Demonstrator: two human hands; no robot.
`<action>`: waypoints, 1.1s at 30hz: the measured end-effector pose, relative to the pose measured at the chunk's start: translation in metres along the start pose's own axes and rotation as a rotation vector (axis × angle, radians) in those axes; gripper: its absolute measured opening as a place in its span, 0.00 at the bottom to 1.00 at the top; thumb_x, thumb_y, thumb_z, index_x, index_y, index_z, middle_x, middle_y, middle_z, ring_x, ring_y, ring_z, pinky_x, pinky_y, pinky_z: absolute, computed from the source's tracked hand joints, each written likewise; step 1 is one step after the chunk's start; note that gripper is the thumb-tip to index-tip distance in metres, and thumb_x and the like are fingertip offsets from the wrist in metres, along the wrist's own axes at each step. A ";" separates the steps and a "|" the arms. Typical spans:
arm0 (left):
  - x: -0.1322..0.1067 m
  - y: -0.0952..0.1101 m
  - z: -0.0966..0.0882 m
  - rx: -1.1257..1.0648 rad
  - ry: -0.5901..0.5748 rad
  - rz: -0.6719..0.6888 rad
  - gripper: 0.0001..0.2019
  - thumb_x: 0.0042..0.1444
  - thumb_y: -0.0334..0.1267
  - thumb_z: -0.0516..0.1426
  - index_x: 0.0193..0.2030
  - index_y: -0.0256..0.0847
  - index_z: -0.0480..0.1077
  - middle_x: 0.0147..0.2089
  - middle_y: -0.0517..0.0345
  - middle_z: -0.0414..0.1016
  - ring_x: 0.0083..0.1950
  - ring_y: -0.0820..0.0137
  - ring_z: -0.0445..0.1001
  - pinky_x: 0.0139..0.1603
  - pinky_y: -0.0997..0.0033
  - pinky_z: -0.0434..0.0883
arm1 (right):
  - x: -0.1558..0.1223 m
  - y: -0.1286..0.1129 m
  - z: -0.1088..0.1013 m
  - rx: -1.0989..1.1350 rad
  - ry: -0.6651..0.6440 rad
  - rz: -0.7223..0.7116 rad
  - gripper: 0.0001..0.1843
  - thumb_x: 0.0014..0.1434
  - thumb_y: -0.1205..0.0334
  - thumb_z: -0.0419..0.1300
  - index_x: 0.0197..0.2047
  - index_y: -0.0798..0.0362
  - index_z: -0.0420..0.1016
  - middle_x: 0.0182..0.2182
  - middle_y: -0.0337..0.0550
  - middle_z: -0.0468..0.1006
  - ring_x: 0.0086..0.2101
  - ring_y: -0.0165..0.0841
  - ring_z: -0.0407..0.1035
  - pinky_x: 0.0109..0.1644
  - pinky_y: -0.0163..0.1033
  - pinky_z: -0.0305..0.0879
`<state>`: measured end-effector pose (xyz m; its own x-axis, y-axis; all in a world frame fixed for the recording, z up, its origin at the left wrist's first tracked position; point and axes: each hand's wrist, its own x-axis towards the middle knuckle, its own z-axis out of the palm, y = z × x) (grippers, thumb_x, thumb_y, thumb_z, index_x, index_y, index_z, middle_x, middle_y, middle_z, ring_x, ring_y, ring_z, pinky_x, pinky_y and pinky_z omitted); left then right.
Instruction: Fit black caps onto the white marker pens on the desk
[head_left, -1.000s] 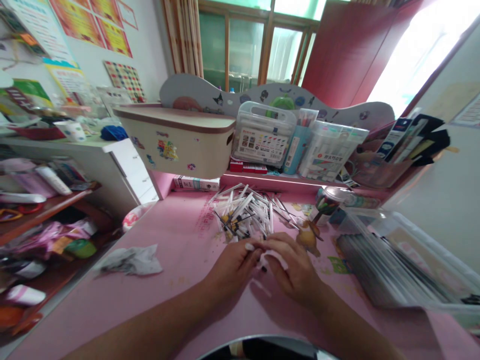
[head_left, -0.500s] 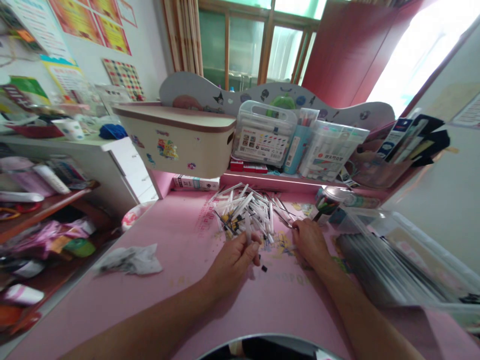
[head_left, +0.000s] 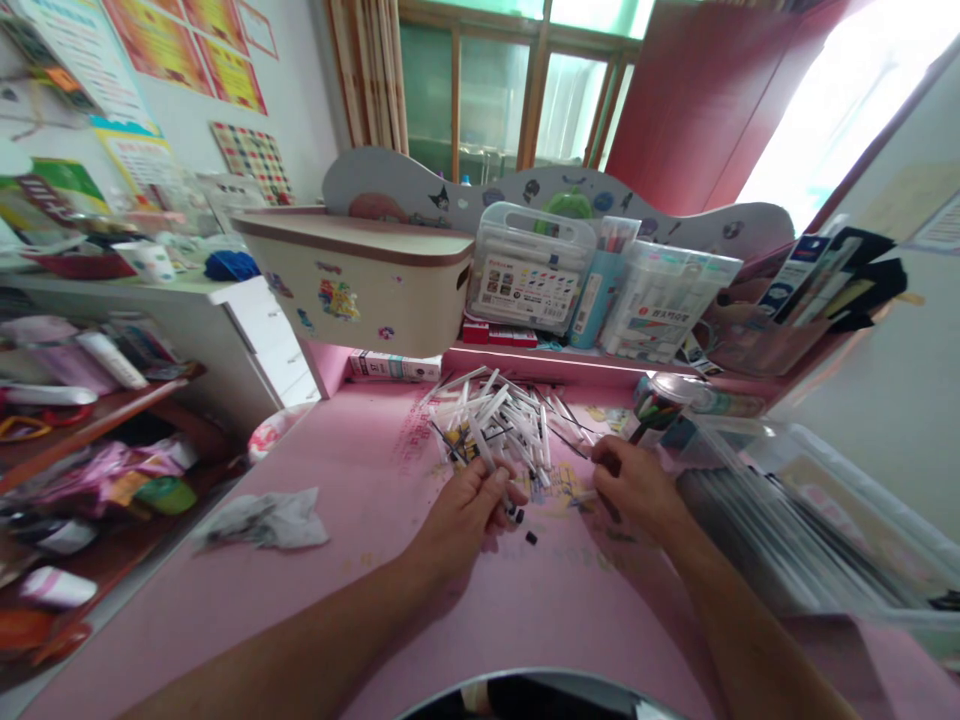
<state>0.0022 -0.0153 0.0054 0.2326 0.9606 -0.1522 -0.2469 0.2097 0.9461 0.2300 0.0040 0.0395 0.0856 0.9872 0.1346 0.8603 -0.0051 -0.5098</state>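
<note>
A loose pile of white pens with black tips (head_left: 499, 420) lies on the pink desk (head_left: 360, 470). My left hand (head_left: 469, 505) is at the pile's near edge, fingers curled round a white pen that sticks up toward the pile. My right hand (head_left: 630, 480) rests to the right of the pile, fingers closed on a thin pen part that points left. A small black cap (head_left: 530, 538) lies on the desk between my hands.
A crumpled grey tissue (head_left: 262, 520) lies at the left. A clear box of dark sticks (head_left: 795, 520) stands at the right. Marker cases (head_left: 529, 270) and a cream storage box (head_left: 360, 275) line the back shelf. Cluttered shelves (head_left: 82, 400) stand left of the desk.
My hands were together over one pen a second ago. The right hand moved away to the right of the pile and now holds a thin part; the left keeps its pen.
</note>
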 end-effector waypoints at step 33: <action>0.015 0.025 -0.010 -0.565 0.118 -0.233 0.08 0.66 0.30 0.52 0.38 0.32 0.71 0.30 0.50 0.80 0.30 0.71 0.81 0.29 0.78 0.79 | -0.018 -0.011 0.016 1.266 -0.050 0.025 0.04 0.41 0.70 0.58 0.24 0.52 0.71 0.17 0.31 0.62 0.17 0.22 0.51 0.21 0.32 0.43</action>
<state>-0.0095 0.0066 0.0238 0.2423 0.8851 -0.3973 -0.6695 0.4489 0.5918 0.2107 -0.0113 0.0293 0.0520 0.9941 0.0950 -0.2246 0.1043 -0.9688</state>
